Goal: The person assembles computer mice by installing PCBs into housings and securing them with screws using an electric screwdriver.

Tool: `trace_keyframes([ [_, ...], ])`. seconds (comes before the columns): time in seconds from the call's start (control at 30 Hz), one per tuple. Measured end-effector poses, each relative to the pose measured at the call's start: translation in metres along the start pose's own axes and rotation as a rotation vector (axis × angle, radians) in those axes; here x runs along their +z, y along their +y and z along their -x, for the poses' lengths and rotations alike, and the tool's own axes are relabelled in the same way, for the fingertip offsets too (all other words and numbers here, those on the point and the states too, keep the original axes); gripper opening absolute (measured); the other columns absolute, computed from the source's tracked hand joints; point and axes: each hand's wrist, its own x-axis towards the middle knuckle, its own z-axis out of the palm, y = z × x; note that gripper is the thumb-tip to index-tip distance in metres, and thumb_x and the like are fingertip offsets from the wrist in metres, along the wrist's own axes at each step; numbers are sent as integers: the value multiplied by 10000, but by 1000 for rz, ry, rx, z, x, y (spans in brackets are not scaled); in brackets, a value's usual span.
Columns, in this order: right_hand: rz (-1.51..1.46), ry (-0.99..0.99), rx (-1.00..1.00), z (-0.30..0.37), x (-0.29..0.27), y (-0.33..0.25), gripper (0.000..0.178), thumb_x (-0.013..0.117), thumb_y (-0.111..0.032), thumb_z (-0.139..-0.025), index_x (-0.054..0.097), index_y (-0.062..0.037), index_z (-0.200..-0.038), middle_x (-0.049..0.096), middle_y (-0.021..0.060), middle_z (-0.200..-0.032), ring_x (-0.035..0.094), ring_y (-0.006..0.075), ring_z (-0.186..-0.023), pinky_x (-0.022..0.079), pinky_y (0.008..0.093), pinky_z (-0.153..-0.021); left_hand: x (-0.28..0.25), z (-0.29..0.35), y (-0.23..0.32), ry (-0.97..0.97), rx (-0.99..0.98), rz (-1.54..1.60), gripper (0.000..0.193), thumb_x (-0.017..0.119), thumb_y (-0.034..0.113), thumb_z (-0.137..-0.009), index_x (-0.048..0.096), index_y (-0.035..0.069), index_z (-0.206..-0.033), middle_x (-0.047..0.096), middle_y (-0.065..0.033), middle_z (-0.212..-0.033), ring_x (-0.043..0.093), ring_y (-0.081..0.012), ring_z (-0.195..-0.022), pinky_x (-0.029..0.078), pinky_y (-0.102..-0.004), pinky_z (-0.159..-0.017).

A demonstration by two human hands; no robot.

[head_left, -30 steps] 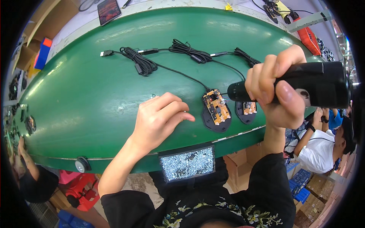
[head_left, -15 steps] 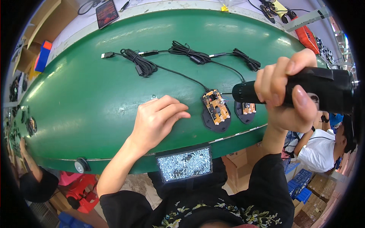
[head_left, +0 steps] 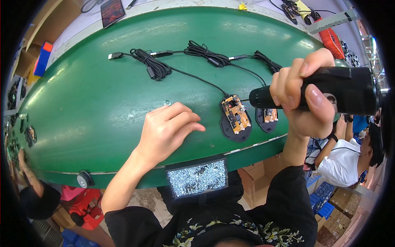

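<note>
My right hand (head_left: 306, 96) is wrapped round a black electric screwdriver (head_left: 343, 90), held above the table with its thin bit pointing left. The bit tip appears over a mouse base (head_left: 235, 131) carrying an orange-brown circuit board (head_left: 237, 117); whether it touches cannot be told. Partly under the screwdriver lies a second mouse base (head_left: 267, 123) with a similar board. To the left of the nearer base, my left hand (head_left: 168, 131) hovers low over the green surface, its fingers curled together and thumb against them. Anything in that pinch is hidden. A bundled black cable (head_left: 150, 64) runs from the first base.
The green work surface (head_left: 103, 103) curves across the view. Another cable bundle (head_left: 207, 53) lies beyond the bases. A lit panel (head_left: 197, 178) sits at the near edge. A phone (head_left: 112, 13) rests at the far left. People sit at both sides, one in white (head_left: 341, 162).
My right hand and the screwdriver have shifted slightly left relative to the picture. The whole view has moved a little. My left hand keeps nearly the same pose.
</note>
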Motion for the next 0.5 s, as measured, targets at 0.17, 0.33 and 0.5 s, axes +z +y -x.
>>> trace_keyframes([
  [0.17,0,-50,14,-4,-4,4,232,541,-169,-854,426,-30,-999,418,34,-604,367,113,-452,358,285,-462,-5,-1,2,-44,4,-13,214,838,107,-661,683,39,-792,660,-69,-753,633,-218,-633,492,-320,-560],
  [0.33,-102,70,7,-4,-4,9,235,665,-70,-825,492,12,-960,503,52,-623,460,94,-472,382,234,-424,-2,1,5,-69,-11,8,232,846,107,-653,668,39,-786,664,-72,-778,641,-222,-650,498,-321,-568],
  [0.5,-29,26,86,-3,4,3,255,689,-46,-800,542,21,-997,530,1,-644,478,66,-508,395,216,-480,5,-1,4,-43,-38,9,250,825,184,-690,636,48,-782,652,-54,-879,634,-222,-681,496,-340,-577],
])
